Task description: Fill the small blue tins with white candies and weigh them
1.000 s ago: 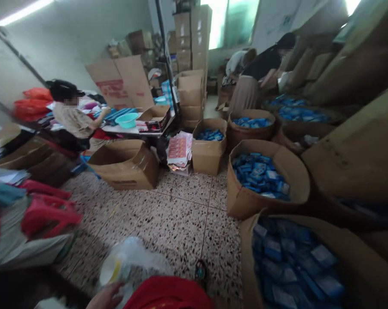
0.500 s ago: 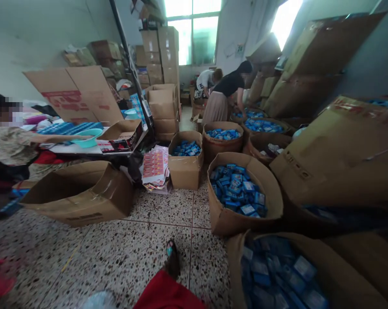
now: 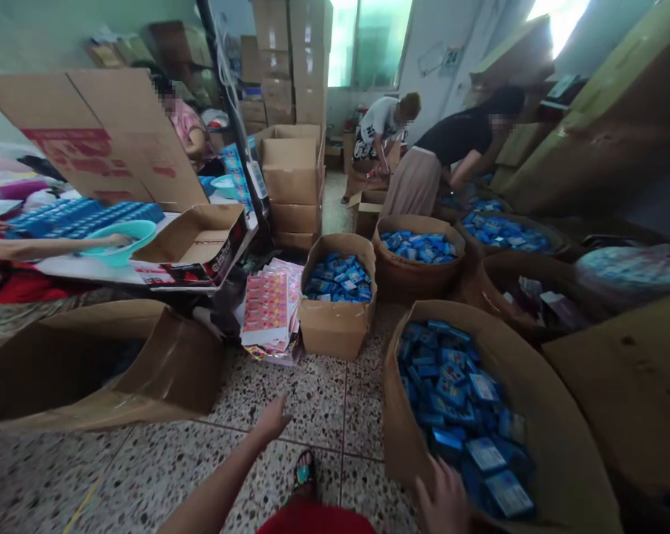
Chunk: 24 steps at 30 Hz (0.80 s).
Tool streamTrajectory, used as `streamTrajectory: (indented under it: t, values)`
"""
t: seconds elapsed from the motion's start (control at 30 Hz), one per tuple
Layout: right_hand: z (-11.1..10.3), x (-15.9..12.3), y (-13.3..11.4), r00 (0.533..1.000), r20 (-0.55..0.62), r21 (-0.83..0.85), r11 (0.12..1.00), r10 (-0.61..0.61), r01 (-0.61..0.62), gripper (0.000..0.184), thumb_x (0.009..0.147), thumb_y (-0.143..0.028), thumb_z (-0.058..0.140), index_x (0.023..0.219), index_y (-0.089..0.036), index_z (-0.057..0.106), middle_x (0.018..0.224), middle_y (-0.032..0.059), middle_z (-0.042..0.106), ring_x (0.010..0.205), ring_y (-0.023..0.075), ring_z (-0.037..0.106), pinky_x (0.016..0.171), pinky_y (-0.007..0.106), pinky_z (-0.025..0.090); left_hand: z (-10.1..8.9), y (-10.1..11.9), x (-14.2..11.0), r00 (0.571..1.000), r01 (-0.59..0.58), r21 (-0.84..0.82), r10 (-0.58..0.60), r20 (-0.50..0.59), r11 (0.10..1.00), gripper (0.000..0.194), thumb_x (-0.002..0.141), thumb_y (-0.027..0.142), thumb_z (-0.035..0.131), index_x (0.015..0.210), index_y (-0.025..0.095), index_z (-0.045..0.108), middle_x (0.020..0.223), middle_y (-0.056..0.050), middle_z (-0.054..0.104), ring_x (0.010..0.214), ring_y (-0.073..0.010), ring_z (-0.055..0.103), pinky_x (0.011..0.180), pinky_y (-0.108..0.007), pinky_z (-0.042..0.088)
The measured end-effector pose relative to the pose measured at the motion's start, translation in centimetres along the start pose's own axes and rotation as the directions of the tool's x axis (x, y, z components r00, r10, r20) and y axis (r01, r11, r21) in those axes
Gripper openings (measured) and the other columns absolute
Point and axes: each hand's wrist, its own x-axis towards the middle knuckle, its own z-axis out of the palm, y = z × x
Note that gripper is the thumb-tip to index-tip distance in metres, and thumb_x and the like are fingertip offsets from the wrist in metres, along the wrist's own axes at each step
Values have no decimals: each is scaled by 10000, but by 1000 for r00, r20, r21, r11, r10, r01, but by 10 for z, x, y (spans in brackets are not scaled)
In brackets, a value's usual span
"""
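Note:
My left hand (image 3: 273, 419) hangs over the speckled floor, in front of a stack of pink printed sheets (image 3: 266, 300). Nothing shows in it; at least one finger is stretched out, the others are hard to make out. At the lower right, my right hand (image 3: 444, 495) is spread open by the near side of a big cardboard box (image 3: 562, 415). Its fingers overlap the rim; whether they touch it I cannot tell. Small blue packets (image 3: 451, 378) lie heaped inside that box.
A smaller carton (image 3: 335, 326) and a round-sided box (image 3: 424, 278) hold more blue packets ahead. An open carton (image 3: 184, 378) stands left, below a table with a turquoise basin (image 3: 117, 245). Two people (image 3: 451, 148) bend over boxes at the back; others sit left.
The view has moved forward and dipped, so the boxes look nearer. Both my hands have come into view. The box nearest me before has left the picture.

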Motion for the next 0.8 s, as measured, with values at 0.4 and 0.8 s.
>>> streamTrajectory:
  t: [0.4, 0.8]
  values:
    - [147, 274, -209, 787, 452, -404, 691, -419, 600, 641, 784, -156, 555, 1401, -127, 385, 1491, 122, 360, 1417, 283, 229, 1140, 415, 241, -111, 133, 258, 946, -128, 216, 185, -268, 968, 714, 801, 214, 489, 1466, 124, 244, 1517, -182, 270, 1420, -325, 178, 1101, -504, 242]
    - [180, 339, -214, 702, 611, -445, 574, -366, 687, 600, 813, -97, 524, 1389, -217, 406, 1367, 141, 493, 1271, 273, 445, 1033, 447, 359, -110, 135, 299, 982, -99, 409, 155, -105, 907, 387, 841, 162, 410, 1170, 168, 614, 1267, -143, 535, 1175, -287, 453, 958, -435, 333]
